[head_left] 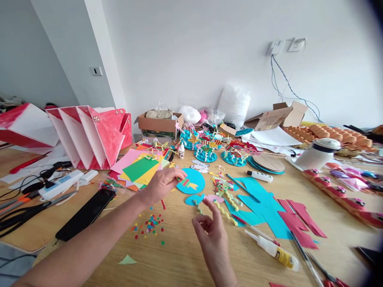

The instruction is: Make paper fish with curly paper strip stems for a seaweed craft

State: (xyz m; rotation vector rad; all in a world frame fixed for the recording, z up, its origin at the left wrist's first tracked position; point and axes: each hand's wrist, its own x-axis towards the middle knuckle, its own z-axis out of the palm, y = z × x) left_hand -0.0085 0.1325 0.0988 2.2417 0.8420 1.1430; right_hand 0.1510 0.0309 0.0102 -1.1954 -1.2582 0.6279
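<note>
My left hand (161, 184) pinches a small cut-paper fish (190, 184) with coloured stripes and a yellow tail. It is held over a blue paper disc (194, 175). Lower down, my right hand (212, 235) holds nothing, its thumb and forefinger apart and the other fingers curled. Just beyond those fingertips are a smaller blue paper piece (191, 199), a pink paper oval (213, 197) and a wavy yellow strip (226, 214). Many coloured paper dots (151, 224) are scattered on the table below my left wrist.
A glue bottle (277, 252), blue paper offcuts (266, 209) and scissors (326, 273) lie to the right. Finished blue-based pieces (206, 153) stand at the back. On the left are a black phone (85, 215), a power strip (61, 185) and red-painted panels (86, 137).
</note>
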